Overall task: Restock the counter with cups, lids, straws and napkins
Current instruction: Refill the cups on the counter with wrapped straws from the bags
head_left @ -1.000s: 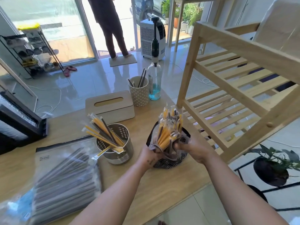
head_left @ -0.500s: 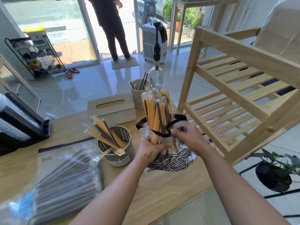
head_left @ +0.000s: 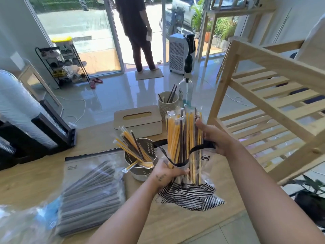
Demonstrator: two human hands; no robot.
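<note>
Head view: left hand (head_left: 167,174) grips straw bag (head_left: 209,173), logo (head_left: 205,158) blurred.

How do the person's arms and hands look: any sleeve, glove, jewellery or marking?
The left forearm and right forearm are bare in view: no sleeve, glove, watch or bracelet shows. The left hand has a small dark tattoo-like marking on its back, near the wrist. The right hand shows no marking and no ring.

Bare forearms reach forward and converge. The left hand (head_left: 167,172) curls low around the straw bundle (head_left: 181,134). The right hand (head_left: 217,140), higher, grips the rim of the bag (head_left: 207,169), thumb raised.
</note>
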